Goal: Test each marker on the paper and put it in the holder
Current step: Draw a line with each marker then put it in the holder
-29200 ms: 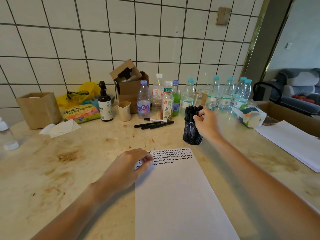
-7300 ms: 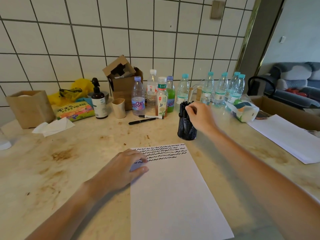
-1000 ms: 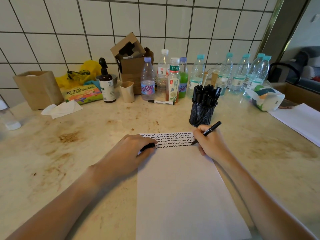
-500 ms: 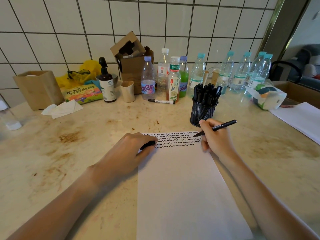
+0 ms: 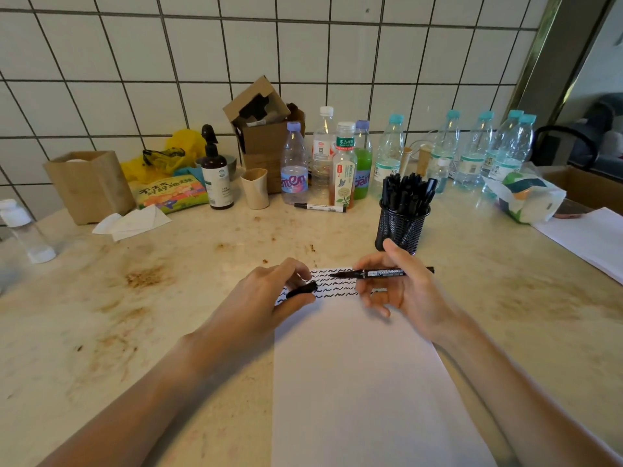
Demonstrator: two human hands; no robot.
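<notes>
1. Fingers of the right hand (image 5: 403,291) are pinching a black marker (image 5: 382,273) near the centre of the frame, holding it level above the top of the paper (image 5: 364,382), its bare tip pointing toward the left of the frame.
2. Thumb and curled fingers of the left hand (image 5: 266,298) are pinching the marker's black cap (image 5: 302,289), just left of the tip and apart from it; the hand is lying over the paper's upper left corner.
3. Wavy black lines (image 5: 332,284) are filling the top strip of the paper, showing between the two hands; the sheet below them is blank and is running down to the bottom edge of the frame.
4. A black mesh holder (image 5: 401,227) is standing upright just above the right hand, crowded with black markers.
5. One white-barrelled marker (image 5: 319,207) is lying flat above centre, in front of a row of plastic bottles (image 5: 344,163) along the tiled wall.
6. A pump bottle (image 5: 215,176), a small cup (image 5: 255,187) and an open cardboard box (image 5: 266,126) are standing at upper centre-left on the stained countertop (image 5: 118,315).
</notes>
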